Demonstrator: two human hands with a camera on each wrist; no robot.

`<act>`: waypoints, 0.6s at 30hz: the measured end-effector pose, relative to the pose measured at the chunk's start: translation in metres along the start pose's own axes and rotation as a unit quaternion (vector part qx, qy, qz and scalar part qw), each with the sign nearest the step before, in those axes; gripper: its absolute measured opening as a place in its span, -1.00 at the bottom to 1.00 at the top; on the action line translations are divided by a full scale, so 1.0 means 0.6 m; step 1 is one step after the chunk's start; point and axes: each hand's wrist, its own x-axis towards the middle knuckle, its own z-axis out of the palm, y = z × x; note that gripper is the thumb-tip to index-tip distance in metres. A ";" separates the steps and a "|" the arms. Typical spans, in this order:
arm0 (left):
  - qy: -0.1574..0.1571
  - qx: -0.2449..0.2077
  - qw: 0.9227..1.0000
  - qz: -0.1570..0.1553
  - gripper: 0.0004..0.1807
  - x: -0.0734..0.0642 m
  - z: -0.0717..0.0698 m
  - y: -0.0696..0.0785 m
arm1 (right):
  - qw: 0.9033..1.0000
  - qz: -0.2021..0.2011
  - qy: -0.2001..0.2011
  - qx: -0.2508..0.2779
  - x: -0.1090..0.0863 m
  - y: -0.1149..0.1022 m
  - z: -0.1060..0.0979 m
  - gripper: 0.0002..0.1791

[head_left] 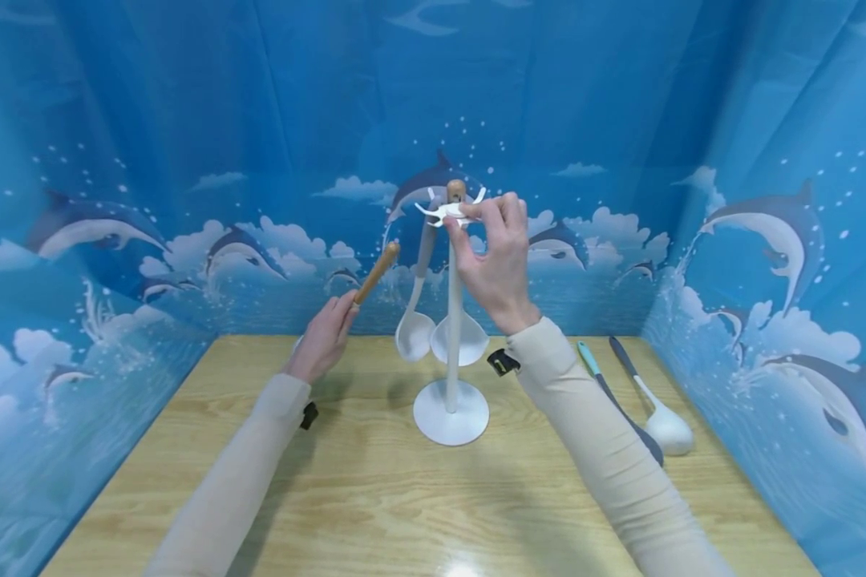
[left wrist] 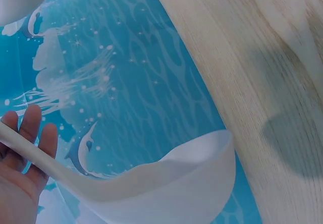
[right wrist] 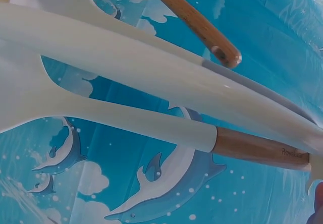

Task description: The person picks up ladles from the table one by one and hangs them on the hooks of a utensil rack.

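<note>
My left hand (head_left: 326,332) grips a ladle by its wooden handle (head_left: 378,272), whose end points up toward the stand. In the left wrist view the white ladle (left wrist: 166,188) shows its deep bowl beyond the fingers. My right hand (head_left: 496,260) pinches the white hook ring (head_left: 447,211) at the top of a utensil stand (head_left: 451,353). From the ring hang a grey-handled ladle (head_left: 414,335) and a white utensil with a wooden handle (right wrist: 262,148). The stand's pole partly covers the hanging wooden-handled utensil.
On the table's right side lie a ladle with a dark handle (head_left: 669,429) and a dark utensil with a mint-tipped handle (head_left: 592,361), partly behind the right forearm. A blue dolphin curtain (head_left: 188,160) encloses the wooden table (head_left: 361,497) at the back and sides.
</note>
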 end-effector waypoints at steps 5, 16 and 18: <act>0.015 -0.017 1.000 0.020 -0.64 0.002 0.000 0.009 | 1.000 0.003 0.001 -0.008 -0.001 -0.003 0.000 -0.72; 0.063 -0.054 0.994 0.067 -0.66 0.012 -0.010 0.040 | 1.000 0.002 0.001 -0.016 -0.001 -0.003 0.002 -0.71; 0.066 -0.064 0.993 0.068 -0.66 0.014 -0.013 0.047 | 1.000 0.000 0.004 -0.016 -0.001 -0.003 0.003 -0.71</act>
